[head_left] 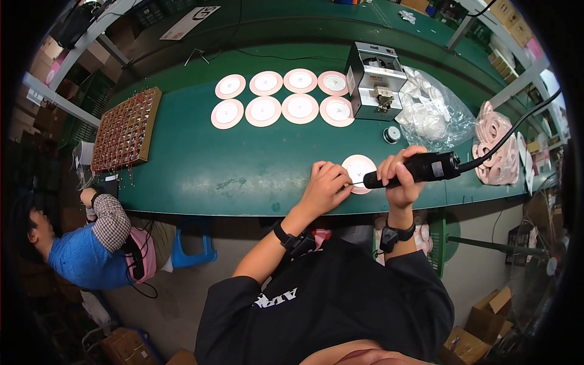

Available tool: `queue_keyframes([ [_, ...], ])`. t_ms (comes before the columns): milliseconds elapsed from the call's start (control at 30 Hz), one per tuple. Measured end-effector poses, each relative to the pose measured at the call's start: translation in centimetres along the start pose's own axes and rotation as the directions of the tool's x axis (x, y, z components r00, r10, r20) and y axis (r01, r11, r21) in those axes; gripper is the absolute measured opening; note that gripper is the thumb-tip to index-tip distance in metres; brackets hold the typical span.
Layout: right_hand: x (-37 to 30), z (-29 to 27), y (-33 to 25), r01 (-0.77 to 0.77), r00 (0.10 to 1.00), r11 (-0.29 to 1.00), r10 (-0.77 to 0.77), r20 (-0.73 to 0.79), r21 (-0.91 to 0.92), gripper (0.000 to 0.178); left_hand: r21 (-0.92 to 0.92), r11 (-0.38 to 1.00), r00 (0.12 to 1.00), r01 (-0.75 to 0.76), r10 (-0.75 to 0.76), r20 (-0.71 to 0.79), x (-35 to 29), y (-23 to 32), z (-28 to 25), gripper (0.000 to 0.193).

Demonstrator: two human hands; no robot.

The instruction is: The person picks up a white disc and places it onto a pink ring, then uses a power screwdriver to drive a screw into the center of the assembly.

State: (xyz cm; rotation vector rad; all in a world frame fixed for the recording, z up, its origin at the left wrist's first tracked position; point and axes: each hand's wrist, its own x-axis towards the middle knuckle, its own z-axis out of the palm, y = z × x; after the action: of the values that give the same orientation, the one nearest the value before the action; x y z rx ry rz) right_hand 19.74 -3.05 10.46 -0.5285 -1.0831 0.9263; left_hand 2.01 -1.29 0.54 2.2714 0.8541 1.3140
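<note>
With the worked disc as the clock's centre and twelve at the far side, a person in a blue shirt (91,255) sits at between eight and nine o'clock, beside the surface (194,158). At between nine and ten stands a brown gridded tray (151,121), its compartments full of small parts. Two rows of four round discs (300,105), white with pink rims, lie at ten to eleven. The left hand (326,186) is just beside the centre, at eight to nine, fingers curled and their tips at the disc's edge; whether its grip pinches anything cannot be told. The worked disc (359,164), pink-rimmed and white, lies between the hands near the surface's near edge. A black and grey machine (372,82) stands at twelve, and a small round metal piece (391,134) at one. The right hand (401,193), at three, has its grip wrapped around a black corded tool (431,167), its thin bit pointing to nine. A clear bag (429,112) of white pieces lies at one to two, and a bag of pink pieces (499,146) at between two and three
</note>
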Motion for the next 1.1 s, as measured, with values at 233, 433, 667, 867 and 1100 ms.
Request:
queue_keyframes([
  [233,-0.04,0.21,0.00,-0.006,1.000,1.000,0.006,-0.004,0.004,0.028,-0.035,0.999,0.999,0.013,-0.012,0.039,-0.07,-0.23,-0.06,0.018],
  [433,-0.05,0.25,-0.01,-0.013,1.000,1.000,0.013,-0.004,-0.007,0.028,-0.032,0.999,1.000,0.020,-0.019,0.024,0.01,-0.09,0.02,0.019],
  [667,-0.14,-0.02,0.10,-0.010,1.000,1.000,0.010,-0.003,-0.011,0.028,-0.024,0.999,0.998,0.025,-0.024,0.050,-0.08,-0.23,0.16,0.018],
  [867,-0.23,0.06,0.01,-0.020,1.000,1.000,0.020,-0.016,-0.005,0.028,-0.024,1.000,0.997,0.015,-0.013,0.080,-0.18,-0.36,0.13,0.019],
  [1100,-0.17,0.00,0.01,-0.030,1.000,0.999,0.030,0.000,-0.013,0.028,-0.018,1.000,0.994,0.003,-0.001,0.107,-0.34,-0.55,0.16,0.022],
])
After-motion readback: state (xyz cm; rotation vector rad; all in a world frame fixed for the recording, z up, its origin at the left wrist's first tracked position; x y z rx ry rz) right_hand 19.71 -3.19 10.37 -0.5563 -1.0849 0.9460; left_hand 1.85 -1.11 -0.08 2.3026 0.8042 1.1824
